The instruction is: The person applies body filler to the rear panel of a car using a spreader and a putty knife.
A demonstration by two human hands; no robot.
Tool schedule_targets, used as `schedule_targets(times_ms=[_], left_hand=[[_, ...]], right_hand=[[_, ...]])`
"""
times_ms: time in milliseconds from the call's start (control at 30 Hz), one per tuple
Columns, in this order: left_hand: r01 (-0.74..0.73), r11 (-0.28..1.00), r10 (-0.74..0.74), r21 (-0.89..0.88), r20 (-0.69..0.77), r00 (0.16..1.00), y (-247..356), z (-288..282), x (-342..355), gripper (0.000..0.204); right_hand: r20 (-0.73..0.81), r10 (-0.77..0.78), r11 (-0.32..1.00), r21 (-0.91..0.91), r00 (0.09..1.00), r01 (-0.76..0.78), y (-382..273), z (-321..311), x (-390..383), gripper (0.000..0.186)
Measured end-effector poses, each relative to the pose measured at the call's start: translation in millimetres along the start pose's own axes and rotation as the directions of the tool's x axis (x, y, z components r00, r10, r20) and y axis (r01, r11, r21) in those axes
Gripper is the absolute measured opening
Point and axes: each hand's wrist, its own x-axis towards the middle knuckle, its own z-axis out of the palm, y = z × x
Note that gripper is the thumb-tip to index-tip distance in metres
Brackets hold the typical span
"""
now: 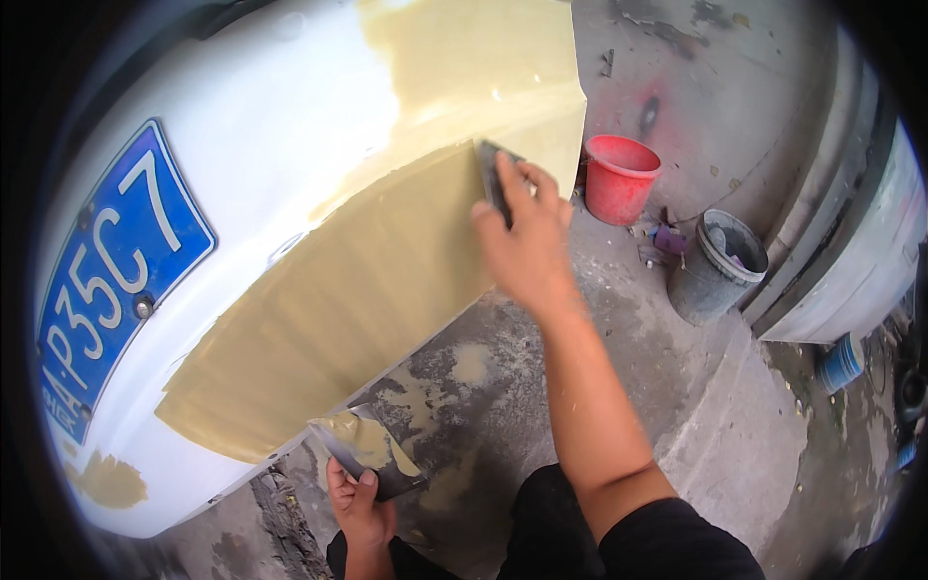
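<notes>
My right hand grips a dark flat spreader, its edge on a broad patch of tan putty covering part of a white car panel. Lighter tan filler covers the panel's upper right. Low in the view, my left hand holds a dark flat plate loaded with putty, close to the panel's lower edge. A blue licence plate is bolted to the white panel at the left.
A red bucket and a grey bucket stand beyond the panel on the stained concrete floor, with small debris between them. A curved pale panel lies along the right, near a blue container.
</notes>
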Motion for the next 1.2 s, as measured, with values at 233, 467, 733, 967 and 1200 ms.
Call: schedule_targets(times_ms=[233, 467, 733, 967, 1200], left_hand=[[0.012, 0.999, -0.012, 0.03, 0.014, 1.0, -4, -5, 6, 0.054], [-0.012, 1.0, 0.012, 0.023, 0.028, 1.0, -1, 8, 14, 0.055], [0.006, 1.0, -0.006, 0.002, 0.038, 0.999, -5, 17, 17, 0.055], [-0.042, 0.999, 0.042, -0.009, 0.051, 0.998, 6, 38, 29, 0.054], [-0.041, 0.991, 0.053, -0.126, 0.092, 0.994, -14, 81, 46, 0.053]], right_hand=[[0.157, 0.001, 1.0, 0.001, 0.988, -0.001, -44, 21, -26, 0.057], [0.199, -0.068, 0.995, -0.06, 0.978, 0.081, -13, 2, -45, 0.057], [0.165, 0.004, 1.0, -0.028, 0.986, 0.0, -13, 12, -21, 0.058], [0.367, -0.16, 0.974, 0.208, 0.916, 0.087, -16, -18, -93, 0.054], [0.682, -0.329, 0.652, 0.665, 0.653, -0.365, 29, -62, -145, 0.045]])
